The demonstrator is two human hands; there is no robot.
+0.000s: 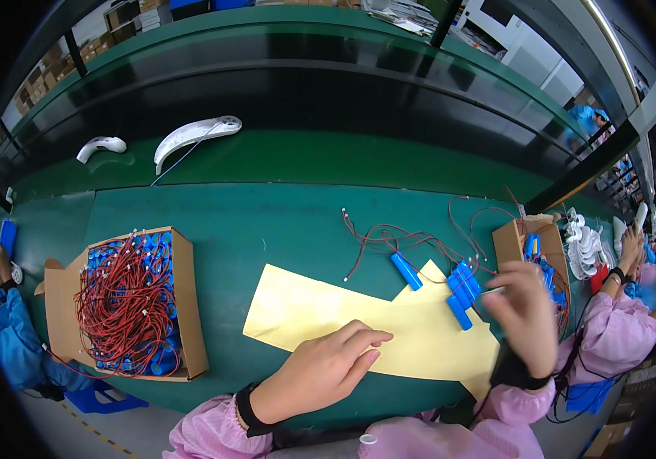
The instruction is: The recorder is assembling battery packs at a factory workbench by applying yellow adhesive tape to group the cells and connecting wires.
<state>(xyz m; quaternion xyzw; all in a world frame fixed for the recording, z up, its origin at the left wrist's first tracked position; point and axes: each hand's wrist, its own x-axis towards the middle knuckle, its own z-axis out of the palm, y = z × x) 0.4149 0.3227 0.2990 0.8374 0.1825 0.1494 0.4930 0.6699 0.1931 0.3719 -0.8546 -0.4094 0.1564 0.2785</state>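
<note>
Fingers (359, 340) of the left hand (320, 371) lie loosely spread and flat on the yellow sheet (320, 314) at lower centre, holding nothing; the right hand (523, 314), at centre right, is blurred above the sheet's right edge, and I cannot tell whether its fingers pinch anything. Just left of that hand, several blue cylinder cells (462, 291) rest on the sheet, one more cell (406, 271) a little apart, and their red wires (397, 237) trail in loose loops across the green worktop (267, 222) toward upper centre. As I judge it, the main risk is a snag: a hand sweeping past could catch a wire loop and drag a cell off the sheet, or tangle the leads together. The sheet is pinned by one hand only, so a tug might slide it. At the left, an open cardboard box (186, 306) is packed with blue cells under a thick nest of red wire. At the right, a smaller cardboard box (508, 241) holds a few more cells and wires. Two white curved plastic shells (190, 134) lie in the upper left.
</note>
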